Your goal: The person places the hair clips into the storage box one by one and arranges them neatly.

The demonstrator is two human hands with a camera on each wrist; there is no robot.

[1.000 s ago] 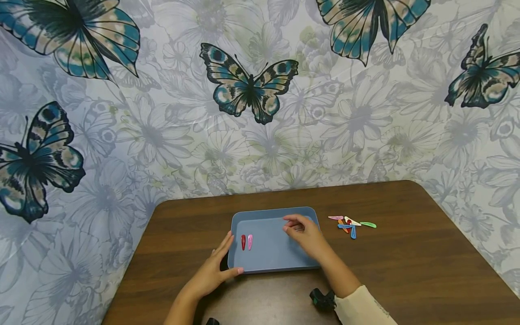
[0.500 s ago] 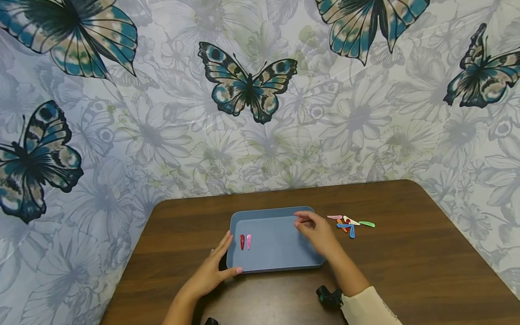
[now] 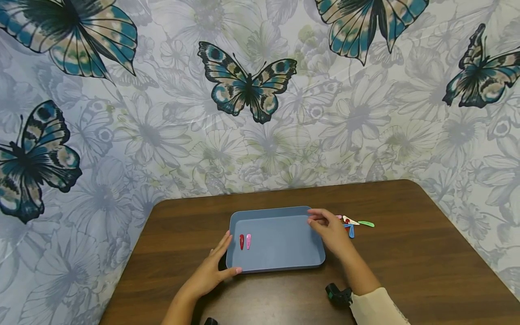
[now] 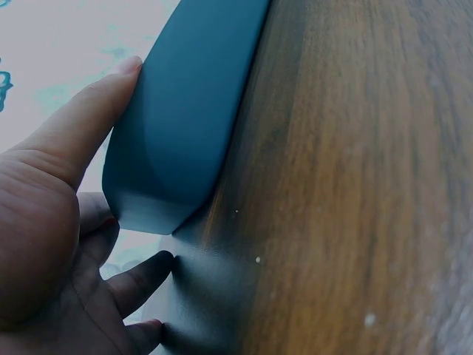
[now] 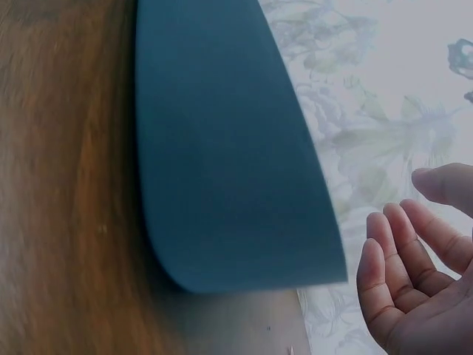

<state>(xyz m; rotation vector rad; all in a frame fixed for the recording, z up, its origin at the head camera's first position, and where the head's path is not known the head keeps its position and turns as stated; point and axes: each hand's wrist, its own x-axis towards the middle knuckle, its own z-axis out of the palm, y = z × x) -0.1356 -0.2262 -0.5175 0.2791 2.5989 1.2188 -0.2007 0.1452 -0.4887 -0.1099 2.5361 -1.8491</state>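
Note:
A blue-grey tray (image 3: pixel 280 239) lies on the wooden table. Inside it, near the left end, a red hair clip (image 3: pixel 241 242) and a pink hair clip (image 3: pixel 248 242) lie side by side. My left hand (image 3: pixel 211 266) rests against the tray's near left corner, thumb on the front side and fingers along the left side. In the left wrist view its fingers look fairly straight. Over the tray's right edge hovers my right hand (image 3: pixel 331 232), fingers loosely bent. Nothing shows between them in the right wrist view. It partly hides a pile of hair clips (image 3: pixel 350 222).
Beyond the pile's right side lies a green hair clip (image 3: pixel 366 224). Brown table top (image 3: pixel 426 262) extends right of the tray. A butterfly-patterned cloth (image 3: pixel 252 149) hangs behind the table. A black wrist camera (image 3: pixel 338 295) sits on the right wrist.
My right hand has moved right, from over the tray to its right edge, and now covers part of the clip pile. The left hand and both clips in the tray stay put.

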